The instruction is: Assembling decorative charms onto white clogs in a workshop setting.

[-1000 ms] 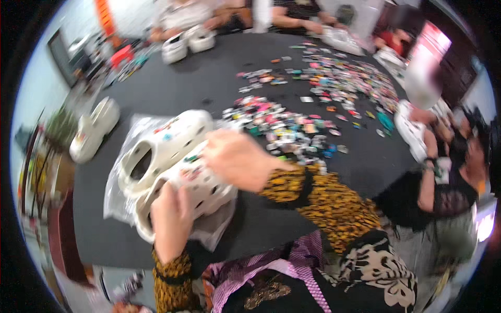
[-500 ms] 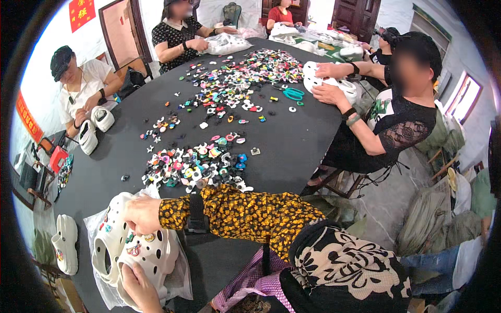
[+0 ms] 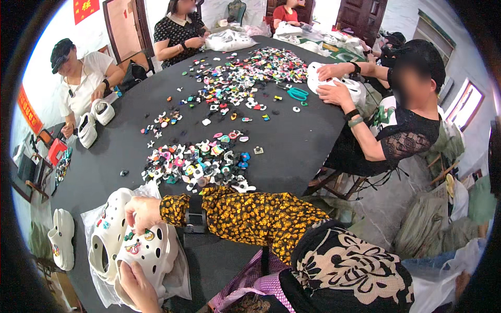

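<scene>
Two white clogs with round holes lie side by side on a clear plastic bag (image 3: 181, 276) at the near left of the table. My left hand (image 3: 139, 288) grips the nearer clog (image 3: 162, 258) by its edge, thumb on top. Above that clog my right hand (image 3: 143, 213) is closed in a pinch, fingertips down at its holed upper; whatever is between them is hidden. Just by the fingertips sit a green charm (image 3: 129, 236), a round golden charm (image 3: 149, 235) and a pink-and-red charm (image 3: 133, 248). The other clog (image 3: 110, 221) carries small red and blue charms.
A heap of colourful shoe charms (image 3: 195, 164) lies beyond my right forearm, a larger heap (image 3: 250, 73) farther off. Another white clog (image 3: 62, 240) stands at the left edge. Teal scissors (image 3: 297, 94) lie near a co-worker handling white clogs (image 3: 355, 91) at right. Other people sit around the table.
My right hand's fingers have shifted slightly over the nearer clog, baring more of the green charm. The co-worker at left has moved a hand off the white shoes to the table's edge.
</scene>
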`<state>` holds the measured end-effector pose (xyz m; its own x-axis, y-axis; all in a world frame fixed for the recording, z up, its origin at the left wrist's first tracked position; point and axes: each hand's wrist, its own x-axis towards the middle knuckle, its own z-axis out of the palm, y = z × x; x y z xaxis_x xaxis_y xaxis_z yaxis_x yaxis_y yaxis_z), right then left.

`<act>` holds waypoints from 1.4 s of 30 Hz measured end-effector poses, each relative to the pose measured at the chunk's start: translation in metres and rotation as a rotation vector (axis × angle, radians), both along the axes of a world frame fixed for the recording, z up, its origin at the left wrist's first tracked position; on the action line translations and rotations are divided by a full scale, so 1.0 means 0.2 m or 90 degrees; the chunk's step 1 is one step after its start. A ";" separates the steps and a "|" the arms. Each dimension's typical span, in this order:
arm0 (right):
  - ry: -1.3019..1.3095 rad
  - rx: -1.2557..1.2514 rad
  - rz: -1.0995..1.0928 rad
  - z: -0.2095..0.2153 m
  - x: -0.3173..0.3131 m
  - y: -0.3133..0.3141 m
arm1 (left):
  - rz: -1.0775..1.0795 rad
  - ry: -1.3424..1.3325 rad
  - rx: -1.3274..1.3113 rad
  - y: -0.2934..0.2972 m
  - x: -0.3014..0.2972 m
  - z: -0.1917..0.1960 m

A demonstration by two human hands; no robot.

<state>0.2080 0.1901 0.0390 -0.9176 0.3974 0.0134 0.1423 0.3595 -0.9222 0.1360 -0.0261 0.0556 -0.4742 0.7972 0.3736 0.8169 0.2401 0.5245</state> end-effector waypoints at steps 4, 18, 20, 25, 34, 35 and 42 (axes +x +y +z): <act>0.007 -0.008 -0.060 0.00 0.00 -0.03 | -0.015 -0.057 0.015 0.01 0.02 0.01; -0.020 0.032 -0.121 -0.03 -0.03 -0.07 | -0.034 -0.096 0.036 0.02 0.03 0.01; -0.018 0.031 -0.116 -0.03 -0.02 -0.06 | -0.016 -0.078 0.016 0.02 0.04 0.02; 0.012 0.054 -0.092 -0.02 0.01 -0.05 | -0.008 -0.072 0.042 0.02 0.00 -0.04; 0.050 0.091 -0.058 -0.03 -0.01 -0.06 | 0.033 -0.048 0.004 -0.02 0.04 0.05; 0.110 0.112 -0.038 -0.06 -0.01 -0.05 | 0.024 -0.055 -0.005 -0.03 0.03 0.06; 0.119 0.175 -0.008 0.08 0.20 -0.05 | 0.009 0.063 -0.079 -0.01 0.09 0.20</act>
<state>0.2481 0.1810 0.0546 -0.8841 0.3666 0.2898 -0.0149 0.5977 -0.8016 0.1530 -0.0280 0.0960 -0.4513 0.8335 0.3187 0.8593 0.3096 0.4072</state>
